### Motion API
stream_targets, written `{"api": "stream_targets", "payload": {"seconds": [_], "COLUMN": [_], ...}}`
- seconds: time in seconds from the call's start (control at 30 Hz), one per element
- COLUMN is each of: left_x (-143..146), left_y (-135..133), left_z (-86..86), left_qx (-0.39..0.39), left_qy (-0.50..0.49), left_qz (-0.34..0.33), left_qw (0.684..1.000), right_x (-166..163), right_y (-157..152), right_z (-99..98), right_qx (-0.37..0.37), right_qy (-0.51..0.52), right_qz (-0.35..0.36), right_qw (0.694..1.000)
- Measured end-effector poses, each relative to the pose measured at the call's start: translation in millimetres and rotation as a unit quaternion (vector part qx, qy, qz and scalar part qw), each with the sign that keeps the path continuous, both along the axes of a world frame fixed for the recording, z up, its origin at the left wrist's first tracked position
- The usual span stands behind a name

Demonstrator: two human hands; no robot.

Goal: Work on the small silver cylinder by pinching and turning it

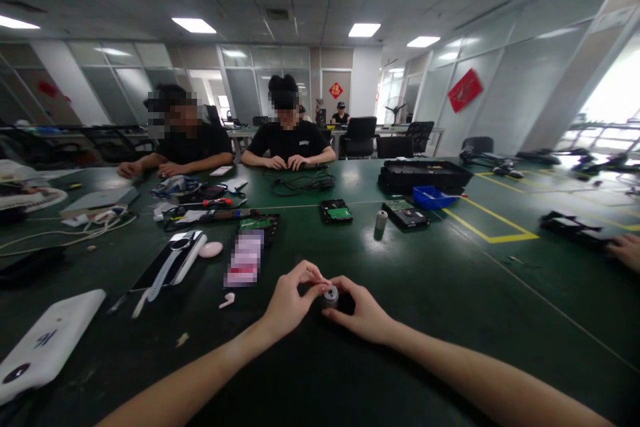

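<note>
R hand's (365,315) fingers curl round metal cylinder (330,298), upright on or just over bench (450,347); L hand's (293,297) fingers bunched at its top, can't tell if gripping. Room on R out twd yellow tape (510,238); earbud (228,300) nearest on L. White case (55,340) lettering illegible. Blue tray (434,198) by black box (423,179), contents unclear.

The held cylinder (330,297) is silver-grey, the tabletop (450,280) green.

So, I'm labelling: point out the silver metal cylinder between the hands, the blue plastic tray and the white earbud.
Silver metal cylinder (331,299), head view: top rim.
Blue plastic tray (435,200), head view: front wall.
White earbud (229,297), head view: rounded end.
</note>
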State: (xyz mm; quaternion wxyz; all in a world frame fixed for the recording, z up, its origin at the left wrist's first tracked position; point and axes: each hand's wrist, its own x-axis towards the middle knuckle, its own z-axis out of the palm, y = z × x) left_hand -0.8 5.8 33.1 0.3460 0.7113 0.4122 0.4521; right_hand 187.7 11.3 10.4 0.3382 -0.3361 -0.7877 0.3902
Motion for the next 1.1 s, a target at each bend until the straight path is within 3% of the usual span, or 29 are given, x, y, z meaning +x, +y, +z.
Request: {"api": "stream_targets", "payload": {"seconds": [0.17,0.37,0.8,1.0,1.1], "left_x": [-1.3,-0.3,0.1,-4.0,-5.5], "left_y": [-0.8,-3.4,1.1,1.9,2.6], "left_z": [0.3,-0.6,6.0,15.4,16.6], "left_qx": [-0.004,0.017,0.022,-0.005,-0.002], "left_qy": [-0.003,-0.003,0.038,0.062,0.058], "left_qz": [-0.025,0.000,-0.052,-0.116,-0.108], "left_qw": [1.000,1.000,0.998,0.991,0.992], "right_x": [-0.3,-0.5,-0.5,-0.7,-1.2], "right_y": [-0.1,-0.1,0.5,0.9,1.5], "right_z": [0.4,-3.1,-9.6,-9.2,-10.0], "right_qx": [0.005,0.023,0.035,0.041,0.044], "right_qy": [-0.002,-0.020,-0.044,-0.030,-0.036], "right_qz": [0.001,0.001,-0.017,-0.004,-0.006], "right_qw": [1.000,1.000,0.998,0.999,0.998]}}
